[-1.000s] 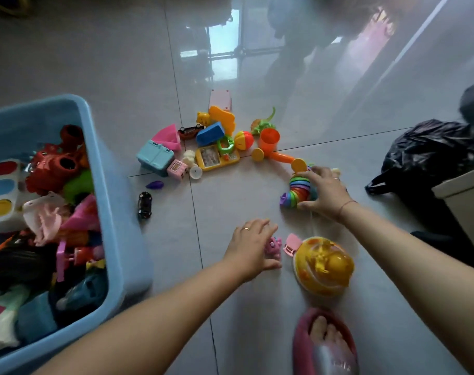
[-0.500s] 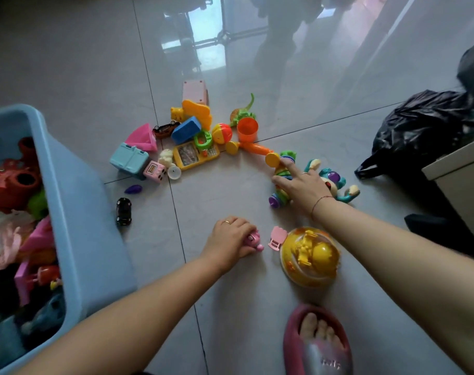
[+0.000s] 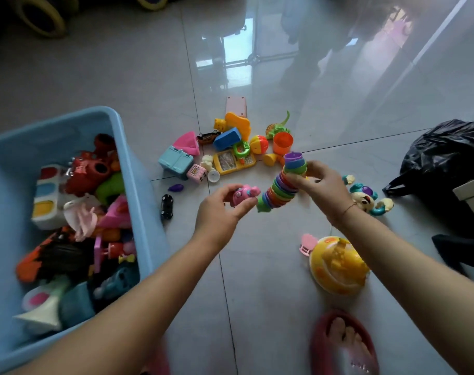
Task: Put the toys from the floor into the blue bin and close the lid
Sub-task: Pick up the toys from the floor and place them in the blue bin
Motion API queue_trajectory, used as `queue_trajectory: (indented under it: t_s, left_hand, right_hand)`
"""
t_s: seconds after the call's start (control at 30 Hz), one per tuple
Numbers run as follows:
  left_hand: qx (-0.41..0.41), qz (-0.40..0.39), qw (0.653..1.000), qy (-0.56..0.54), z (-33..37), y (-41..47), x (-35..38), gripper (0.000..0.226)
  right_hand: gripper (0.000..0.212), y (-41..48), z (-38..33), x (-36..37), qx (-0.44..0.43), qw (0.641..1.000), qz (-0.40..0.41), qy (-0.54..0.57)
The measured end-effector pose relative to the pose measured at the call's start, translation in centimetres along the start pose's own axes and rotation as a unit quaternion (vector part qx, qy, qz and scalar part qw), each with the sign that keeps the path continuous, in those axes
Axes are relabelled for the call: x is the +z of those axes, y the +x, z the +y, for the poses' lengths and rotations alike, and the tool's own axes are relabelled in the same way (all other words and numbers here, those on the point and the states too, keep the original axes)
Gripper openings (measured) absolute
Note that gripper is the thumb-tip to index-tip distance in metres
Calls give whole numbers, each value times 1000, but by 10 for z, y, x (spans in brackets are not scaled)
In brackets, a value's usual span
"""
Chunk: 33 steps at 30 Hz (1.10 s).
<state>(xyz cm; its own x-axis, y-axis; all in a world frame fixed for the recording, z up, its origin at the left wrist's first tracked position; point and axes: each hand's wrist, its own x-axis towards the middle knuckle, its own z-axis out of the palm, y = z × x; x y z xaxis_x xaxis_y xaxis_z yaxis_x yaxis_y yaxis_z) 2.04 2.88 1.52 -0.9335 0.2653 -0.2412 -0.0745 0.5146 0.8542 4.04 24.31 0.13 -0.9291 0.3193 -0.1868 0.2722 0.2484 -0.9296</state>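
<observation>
I am holding both forearms out above the floor, my left hand (image 3: pixel 216 212) pinching a pink toy (image 3: pixel 242 194), my right hand (image 3: pixel 321 189) gripping a rainbow segmented toy (image 3: pixel 281 182).

Two hands are holding one toy each: the left hand (image 3: pixel 216 212) one pink toy (image 3: pixel 244 193), the right hand (image 3: pixel 322 190) one ringed rainbow toy (image 3: pixel 279 185). One blue bin (image 3: pixel 145 201) is sitting on the floor (image 3: pixel 95 77). Lying loose are one yellow dome toy (image 3: pixel 338 266), one black toy car (image 3: pixel 166 207), one big-eared doll (image 3: pixel 365 198), one orange cup (image 3: pixel 283 143) and one teal case (image 3: pixel 176 162). One black bag (image 3: pixel 441 158) is lying at the floor's right edge.
</observation>
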Motion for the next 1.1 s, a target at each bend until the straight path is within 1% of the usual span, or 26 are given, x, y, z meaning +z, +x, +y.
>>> queue_trajectory:
  t_s: [0.03,0.07,0.1,0.13,0.17,0.2,0.23,0.27,0.33,0.4,0.5,0.57,0.63,0.7,0.77,0.83,0.97,1.0,1.1]
  left_hand:
    - [12,9,1000,-26,9,-6,-15,41]
    - [23,21,998,-60,17,-12,-31,40]
    - [27,38,995,-93,22,-19,-49,40]
    - [29,64,990,-121,27,-28,-67,41]
    - [30,98,985,-141,27,-34,-88,42]
    - [29,135,978,-155,25,-41,-109,40]
    - [22,174,971,-164,21,-47,-130,36]
    - [14,211,962,-174,13,-52,-151,32]
    - [-9,282,943,-176,-8,-55,-190,24]
    - [-48,327,932,-150,-36,-52,-225,24]
    - [-115,373,913,-116,-78,-44,-267,33]
    - [-149,392,901,-108,-94,-40,-281,29]
    - [-167,397,896,-109,-105,-36,-287,29]
    - [-179,401,892,-104,-112,-34,-290,38]
    - [-182,402,892,-94,-116,-33,-292,46]
    - [-180,394,897,-90,-119,-33,-289,44]
    - [-161,379,907,-91,-111,-36,-276,42]
    - [-155,375,910,-88,-104,-35,-271,40]
    - [-108,347,925,-114,-78,-29,-245,35]
  right_hand:
    - [39,-3,-15,9,10,996,-25,86]
    - [49,-5,-31,19,21,986,-51,156]
    - [57,-7,-46,31,35,975,-80,204]
    - [58,-9,-63,45,47,964,-110,236]
    - [48,-11,-80,60,52,957,-138,250]
    - [34,-12,-98,77,53,951,-162,258]
    - [22,-14,-115,95,58,947,-181,260]
    - [18,-15,-130,113,67,943,-197,259]
    - [21,-17,-157,149,86,941,-233,231]
    - [28,-16,-177,185,98,940,-267,187]
    - [32,-11,-197,248,132,942,-276,139]
    - [33,-9,-206,284,156,937,-279,141]
    - [35,-6,-213,311,167,932,-286,146]
    - [35,-5,-214,327,167,928,-304,138]
    - [37,-4,-213,328,146,935,-306,104]
    - [34,-2,-209,318,126,940,-303,94]
    - [38,9,-184,264,90,943,-270,175]
    - [36,14,-173,245,83,945,-257,186]
    - [29,27,-137,182,98,953,-183,219]
